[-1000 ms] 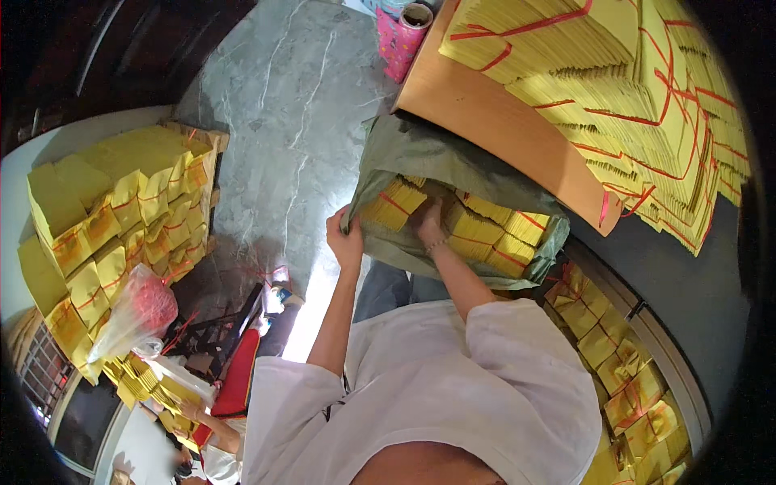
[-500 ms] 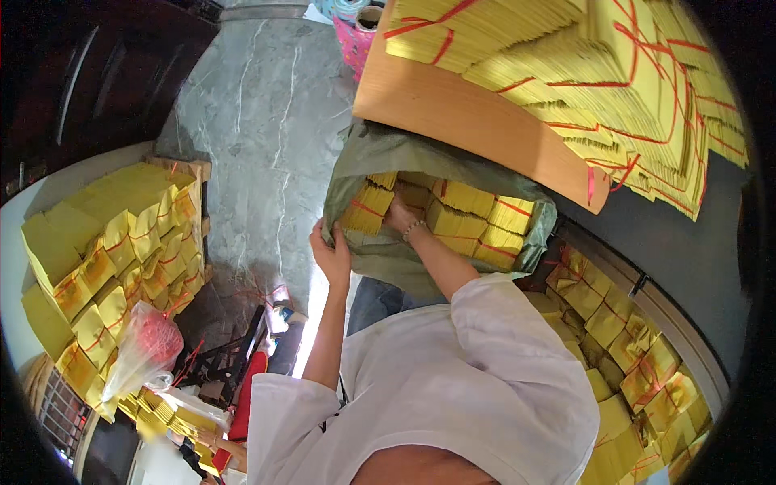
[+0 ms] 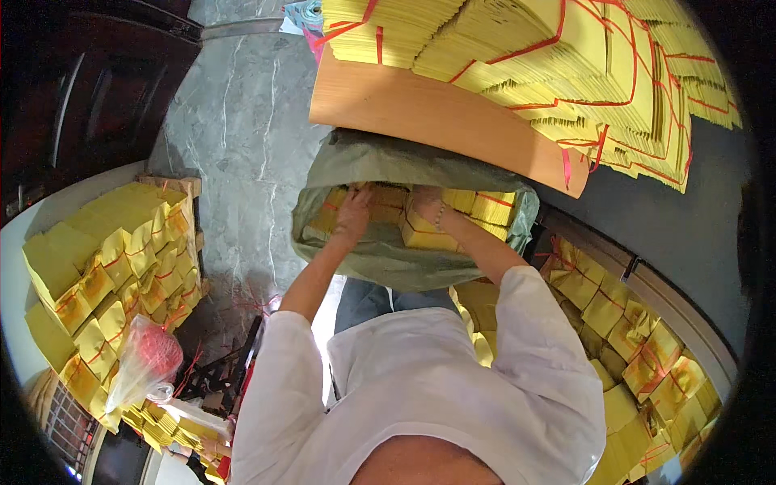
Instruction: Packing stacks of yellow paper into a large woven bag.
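An olive-green sack [image 3: 388, 270] stands with its mouth wide in front of me, holding several bundles of yellow paper tied with red string. My left hand [image 3: 353, 215] is inside at the left, its fingers stretched over the bundles there. My right hand [image 3: 428, 204], with a beaded bracelet at the wrist, reaches in near the middle. It touches a yellow paper bundle [image 3: 424, 236], but its fingers are mostly hidden, so its grip does not show.
A wooden board [image 3: 404, 93] beyond the sack bears tall yellow paper stacks [image 3: 566, 56]. More bundles [image 3: 121, 259] are piled at left, others [image 3: 610, 311] at right. A clear plastic bag of red string [image 3: 153, 352] hangs lower left, near another person's hand [image 3: 213, 447].
My left hand has let go of the sack's left rim and moved inside onto the bundles. My right hand has shifted right within the sack. The view has moved slightly.
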{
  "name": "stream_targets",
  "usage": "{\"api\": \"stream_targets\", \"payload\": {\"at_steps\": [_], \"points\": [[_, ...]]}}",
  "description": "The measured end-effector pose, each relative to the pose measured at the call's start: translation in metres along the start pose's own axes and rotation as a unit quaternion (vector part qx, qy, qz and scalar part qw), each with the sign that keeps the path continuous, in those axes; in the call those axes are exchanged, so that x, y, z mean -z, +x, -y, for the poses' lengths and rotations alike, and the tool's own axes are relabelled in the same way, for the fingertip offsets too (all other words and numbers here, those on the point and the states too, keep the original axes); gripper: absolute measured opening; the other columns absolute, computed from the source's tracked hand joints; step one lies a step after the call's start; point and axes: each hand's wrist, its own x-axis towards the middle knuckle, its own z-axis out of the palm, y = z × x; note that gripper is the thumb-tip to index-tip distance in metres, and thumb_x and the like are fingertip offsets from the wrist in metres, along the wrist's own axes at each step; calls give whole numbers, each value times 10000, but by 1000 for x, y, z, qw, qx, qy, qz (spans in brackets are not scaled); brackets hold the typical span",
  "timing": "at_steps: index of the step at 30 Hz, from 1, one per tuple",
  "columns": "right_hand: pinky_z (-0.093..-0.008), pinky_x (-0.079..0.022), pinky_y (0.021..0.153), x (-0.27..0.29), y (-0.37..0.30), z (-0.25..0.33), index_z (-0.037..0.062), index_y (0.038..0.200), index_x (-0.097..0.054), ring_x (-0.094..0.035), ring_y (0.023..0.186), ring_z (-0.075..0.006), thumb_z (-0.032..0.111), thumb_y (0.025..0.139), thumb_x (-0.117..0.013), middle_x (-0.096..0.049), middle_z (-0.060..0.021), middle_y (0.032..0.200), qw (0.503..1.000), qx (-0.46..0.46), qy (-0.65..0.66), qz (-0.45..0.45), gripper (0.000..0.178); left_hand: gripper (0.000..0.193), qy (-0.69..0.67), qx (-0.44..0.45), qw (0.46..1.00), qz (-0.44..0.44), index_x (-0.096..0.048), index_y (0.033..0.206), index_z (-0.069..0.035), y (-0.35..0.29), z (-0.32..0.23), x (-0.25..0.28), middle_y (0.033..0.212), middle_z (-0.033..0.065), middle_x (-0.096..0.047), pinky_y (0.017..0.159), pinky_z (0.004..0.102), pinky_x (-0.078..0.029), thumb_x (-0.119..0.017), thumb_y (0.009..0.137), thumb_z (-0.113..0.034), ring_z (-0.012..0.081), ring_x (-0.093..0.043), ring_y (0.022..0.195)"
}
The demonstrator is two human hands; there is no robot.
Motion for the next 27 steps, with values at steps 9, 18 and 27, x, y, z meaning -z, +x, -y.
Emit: {"api": "stream_targets", "payload": {"at_steps": [9, 18, 27], "points": [[-444, -485, 782, 22, -8, 48, 32, 1008, -646, -596, 952, -298, 132, 865, -426, -629, -160, 1022, 986, 71, -138, 65, 281, 420, -7, 58, 992, 111, -488, 1273, -119, 1, -10, -3, 1380, 31, -399, 1111, 449, -127, -413, 873, -220, 188, -263, 1326], [-453, -484, 740, 254, -178, 111, 48, 1001, -618, -596, 855, -348, 269, 837, -538, -605, -183, 946, 970, 73, 165, -164, 286, 330, -271, 155, 914, -258, -600, 1089, -95, -1, -64, 82, 1050, 174, -571, 953, 505, -330, -541, 773, -170, 345, -484, 1061], [-303, -445, 569, 502, -335, 29, 7, 890, -569, -562, 636, -190, 92, 858, -565, -568, -110, 732, 708, -27, 258, -656, 91, 256, -420, -8, 765, -488, -608, 989, -76, 11, -112, 324, 879, 127, -596, 688, 411, -400, -573, 747, 2, 318, -548, 798]]}}
